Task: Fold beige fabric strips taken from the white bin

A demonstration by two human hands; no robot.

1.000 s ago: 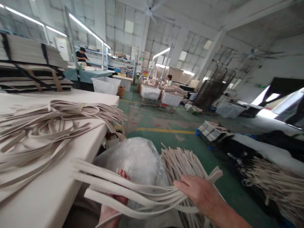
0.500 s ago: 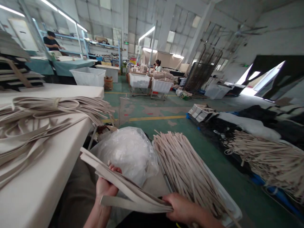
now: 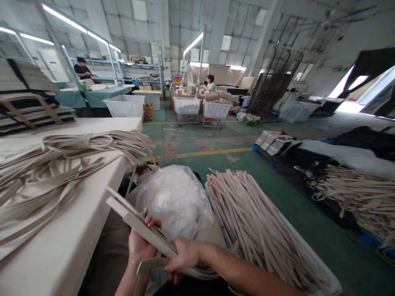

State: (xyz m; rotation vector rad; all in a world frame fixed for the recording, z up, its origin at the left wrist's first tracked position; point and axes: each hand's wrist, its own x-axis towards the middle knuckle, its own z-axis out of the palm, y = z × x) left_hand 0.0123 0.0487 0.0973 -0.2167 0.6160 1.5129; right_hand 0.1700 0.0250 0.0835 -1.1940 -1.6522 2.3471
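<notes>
While hands (image 3: 187,253) clamp strap bundle (image 3: 142,228), pale table (image 3: 70,234) bears looped straps (image 3: 120,142); green floor (image 3: 265,174), white bins (image 3: 123,107) beyond.

A factory workshop — strip lights (image 3: 64,18) over worktables (image 3: 106,98), wheeled bins (image 3: 217,110), laden shelves (image 3: 143,65), people (image 3: 82,70) working — and a yellow line (image 3: 214,152) across green floor (image 3: 265,174).

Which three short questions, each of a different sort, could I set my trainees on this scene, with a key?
1. Multiple choice: what does the right hand grip? A) a roll of tape; B) flat strips; C) scissors.
2. True or false: in view, the plastic bag sits between the pale table and the strip-filled tray.
3. Fill in: the floor line beyond the tray is ____ in colour.

Key: 1. B; 2. True; 3. yellow.
</notes>
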